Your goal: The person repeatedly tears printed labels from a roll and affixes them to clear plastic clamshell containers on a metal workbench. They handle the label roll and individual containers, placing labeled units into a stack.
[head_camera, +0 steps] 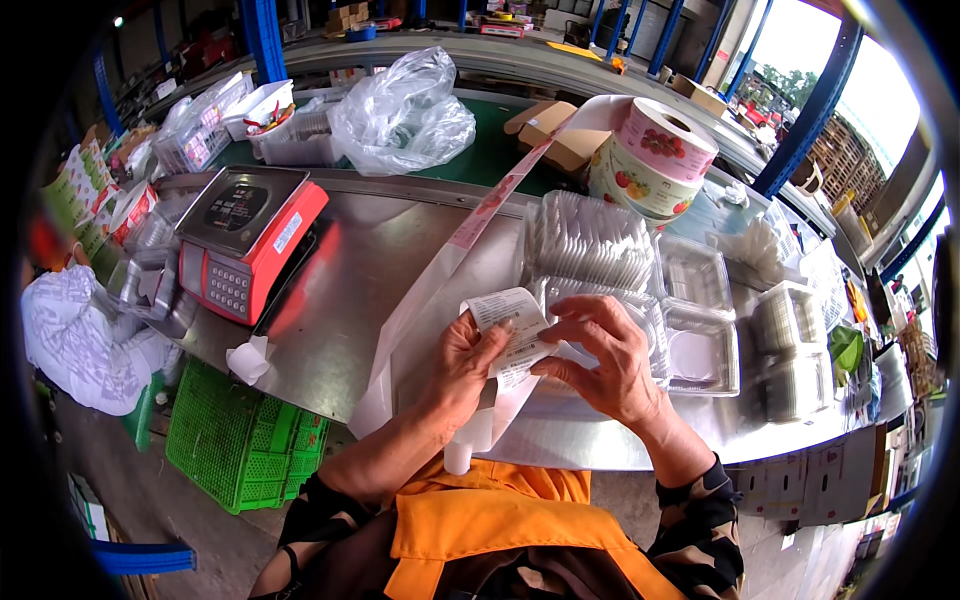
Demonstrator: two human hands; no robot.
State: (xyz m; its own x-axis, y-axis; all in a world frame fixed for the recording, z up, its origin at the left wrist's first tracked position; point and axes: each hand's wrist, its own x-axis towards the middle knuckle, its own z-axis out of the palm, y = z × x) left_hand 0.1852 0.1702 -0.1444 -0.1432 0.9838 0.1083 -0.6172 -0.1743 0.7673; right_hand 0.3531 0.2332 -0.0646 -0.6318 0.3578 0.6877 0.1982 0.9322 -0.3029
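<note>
Over the near edge of the metal table, my left hand (465,360) grips a strip of printed white labels (510,326) between thumb and fingers. The strip curls over at its top and bears writing and barcodes. My right hand (607,360) is at its right edge, thumb and fingertips touching it; whether they pinch it is unclear. Below my left hand hangs a white paper tail (472,439). Behind both hands stand stacked clear plastic clamshell boxes (589,236). A long label band (480,217) runs from a label roll (667,139) down to the table's front.
A red weighing scale (251,247) stands on the metal table (360,255) at left. Open clear trays (697,349) lie to the right. A plastic bag (405,112) sits at the back. Green crates (240,439) are below, near a person's pale sleeve (82,337).
</note>
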